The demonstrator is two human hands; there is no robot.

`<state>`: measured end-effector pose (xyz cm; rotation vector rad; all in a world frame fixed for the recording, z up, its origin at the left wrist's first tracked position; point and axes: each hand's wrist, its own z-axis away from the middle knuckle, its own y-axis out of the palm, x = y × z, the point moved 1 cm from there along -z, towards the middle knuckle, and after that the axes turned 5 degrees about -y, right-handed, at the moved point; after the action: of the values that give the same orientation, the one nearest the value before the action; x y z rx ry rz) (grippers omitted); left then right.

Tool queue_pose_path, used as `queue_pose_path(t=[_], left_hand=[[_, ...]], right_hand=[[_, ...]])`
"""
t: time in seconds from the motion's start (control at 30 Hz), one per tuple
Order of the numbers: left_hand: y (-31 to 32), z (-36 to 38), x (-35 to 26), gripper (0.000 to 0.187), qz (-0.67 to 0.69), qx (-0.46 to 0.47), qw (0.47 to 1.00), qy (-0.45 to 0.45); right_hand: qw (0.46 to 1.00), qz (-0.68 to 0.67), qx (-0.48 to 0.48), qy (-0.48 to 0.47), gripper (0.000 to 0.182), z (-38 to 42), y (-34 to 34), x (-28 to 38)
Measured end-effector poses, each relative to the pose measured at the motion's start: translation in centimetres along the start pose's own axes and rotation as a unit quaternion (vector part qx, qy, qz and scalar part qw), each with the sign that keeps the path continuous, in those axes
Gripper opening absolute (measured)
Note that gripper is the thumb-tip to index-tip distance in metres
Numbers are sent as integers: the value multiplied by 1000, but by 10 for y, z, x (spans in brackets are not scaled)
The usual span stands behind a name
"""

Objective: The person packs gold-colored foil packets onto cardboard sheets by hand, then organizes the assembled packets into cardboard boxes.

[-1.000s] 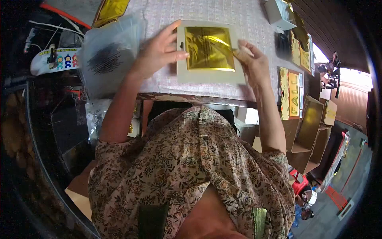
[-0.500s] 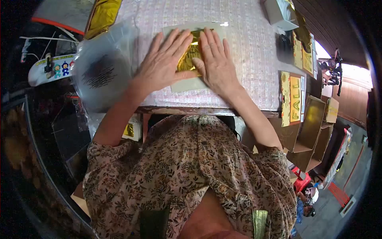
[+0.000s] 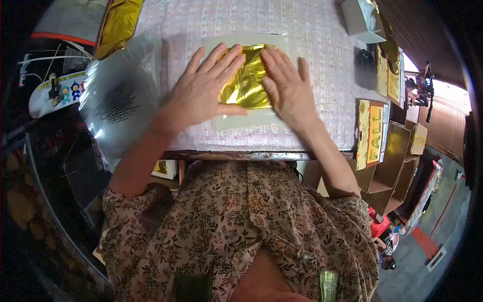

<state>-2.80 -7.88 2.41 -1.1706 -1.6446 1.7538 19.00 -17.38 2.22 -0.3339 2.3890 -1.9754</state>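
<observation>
A square of shiny gold foil point(image 3: 250, 80) lies on a pale translucent sheet point(image 3: 237, 122) on the cloth-covered table. Over the foil's left edge my left hand point(image 3: 201, 90) lies flat, fingers spread, its thumb along the near edge. My right hand point(image 3: 292, 93) rests flat on the foil's right side, with its fingertips close to the far right corner. Both hands are open and press on the foil, whose wrinkled middle shows between them.
Clear plastic sheets point(image 3: 133, 70) with dark scribbled marks lie at the left. Behind them is a box lined with gold foil point(image 3: 116, 27). On the right stand a white box point(image 3: 359, 22), a "FALL" sign point(image 3: 373, 136) and cardboard boxes point(image 3: 390, 161).
My right hand has slid to the right and a little nearer, uncovering more of the foil. The left hand stays on its left side. The whole view has shifted slightly.
</observation>
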Motion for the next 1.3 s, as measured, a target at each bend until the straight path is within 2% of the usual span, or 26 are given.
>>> queue_pose_path(t=[0.07, 0.1, 0.13, 0.2, 0.23, 0.27, 0.33, 0.37, 0.4, 0.43, 0.47, 0.53, 0.57, 0.7, 0.93, 1.1, 1.3], left_hand=[[-11, -12, 17, 114, -5, 67, 997, 45], [-24, -18, 26, 101, -33, 69, 996, 53], [-33, -23, 36, 101, -33, 70, 995, 57], [-46, -32, 53, 87, -51, 7, 997, 50], [-46, -33, 54, 78, -10, -30, 999, 44], [-39, -35, 43, 78, -12, -30, 998, 49], [-16, -42, 6, 75, -30, -83, 989, -116], [-2, -42, -8, 79, -37, -72, 986, -148], [8, -43, -15, 79, -38, -72, 986, -146], [17, -44, -20, 80, -49, -77, 984, -156], [24, -44, -23, 82, -60, -80, 981, -164], [29, -46, -18, 83, -37, -83, 984, -155], [30, -46, -16, 83, -13, -87, 985, -151], [33, -45, -14, 83, -18, -89, 986, -143], [36, -42, -13, 83, -42, -108, 986, -118], [35, -41, -13, 83, -47, -108, 987, -108], [26, -41, -18, 66, -61, -98, 988, -100]], right_hand=[[978, -191, -85, 12, 43, -11, -13, -27], [975, -92, -203, -12, 29, -12, -9, -41], [975, -133, -174, 38, 25, -10, -26, -45], [959, -176, -194, 111, 24, 8, -19, -72], [958, -175, -200, 113, 24, 12, -18, -74], [958, -176, -181, 135, 25, 18, -16, -75], [957, -177, -167, 156, 27, 22, -16, -72], [957, -178, -168, 156, 28, 23, -15, -64], [957, -179, -169, 157, 29, 23, -14, -57], [963, -169, -143, 156, 42, 20, -15, -54], [962, -170, -144, 161, 42, 19, -11, -48], [967, -73, -199, 145, 59, 14, -5, -42], [968, -98, -177, 151, 74, 12, 3, -45], [970, -75, -193, 131, 81, -1, 5, -41], [973, -71, -188, 111, 84, -12, 16, -45], [971, -57, -197, 120, 74, -22, 14, -49], [973, -18, -183, 137, 62, -24, 23, -54]])
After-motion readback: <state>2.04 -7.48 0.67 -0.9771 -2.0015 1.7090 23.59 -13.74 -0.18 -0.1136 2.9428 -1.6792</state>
